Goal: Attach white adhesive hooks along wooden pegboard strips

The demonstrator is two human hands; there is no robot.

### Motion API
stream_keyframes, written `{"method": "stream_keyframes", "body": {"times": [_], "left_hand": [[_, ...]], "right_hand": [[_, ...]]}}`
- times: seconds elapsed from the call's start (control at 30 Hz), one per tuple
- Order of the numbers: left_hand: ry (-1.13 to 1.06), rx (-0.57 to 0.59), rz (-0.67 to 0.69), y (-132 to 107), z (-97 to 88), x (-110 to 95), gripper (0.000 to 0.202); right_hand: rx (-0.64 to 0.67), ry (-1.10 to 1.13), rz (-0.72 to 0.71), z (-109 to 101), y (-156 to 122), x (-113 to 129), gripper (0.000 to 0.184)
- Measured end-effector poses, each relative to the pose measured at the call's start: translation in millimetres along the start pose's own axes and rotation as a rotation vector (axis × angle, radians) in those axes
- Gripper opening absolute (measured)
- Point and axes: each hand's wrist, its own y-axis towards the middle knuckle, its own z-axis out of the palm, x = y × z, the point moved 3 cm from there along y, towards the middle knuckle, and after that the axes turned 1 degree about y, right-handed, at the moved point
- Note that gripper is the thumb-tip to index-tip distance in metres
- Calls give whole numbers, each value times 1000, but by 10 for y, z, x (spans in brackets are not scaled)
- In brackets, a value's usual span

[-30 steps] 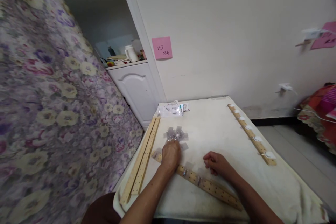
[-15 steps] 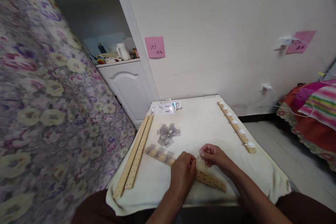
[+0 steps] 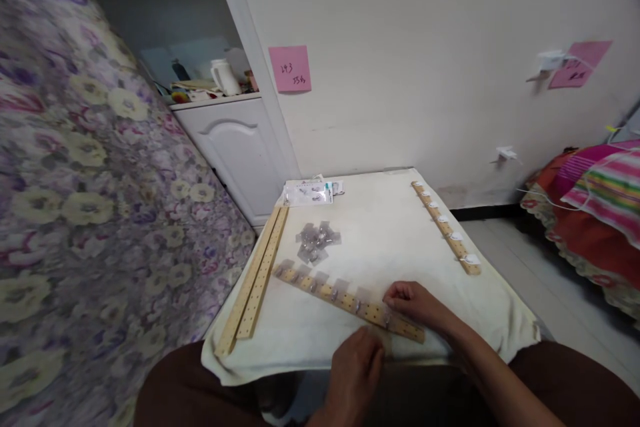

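A wooden strip with a row of holes [image 3: 327, 291] lies slantwise across the cloth, with several small clear cards bearing tiny shiny pieces set along it. At its right part, the fingertips of my right hand [image 3: 411, 301] are pinched at the edge of a clear card [image 3: 386, 315]. My left hand [image 3: 356, 361] is closed by the table's front edge, just below the strip; whether its fingers hold anything is hidden. Beyond the strip lies a loose pile of similar clear cards [image 3: 316, 241].
Two more holed wooden strips [image 3: 257, 280] lie along the table's left side. At the right edge, another strip [image 3: 447, 230] carries several white tags. Flat printed packets [image 3: 309, 193] rest at the back left. A floral curtain [image 3: 110, 200] hangs left, a bed [image 3: 590, 193] stands right.
My left hand has moved off the strip, down toward the table's front edge. Cards it covered now show along the strip. My right hand stays near the strip's right part, lower against it.
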Motion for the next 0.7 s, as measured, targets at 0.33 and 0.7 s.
{"method": "stream_keyframes", "body": {"times": [0.33,0.7], "left_hand": [[-1,-38,66,46,79,37,15],[28,-162,240,-47,177,155,45]], "right_hand": [[-33,-110,25,24,43,-59,12],[-37,-153,-6,61,61,-49,13]]}}
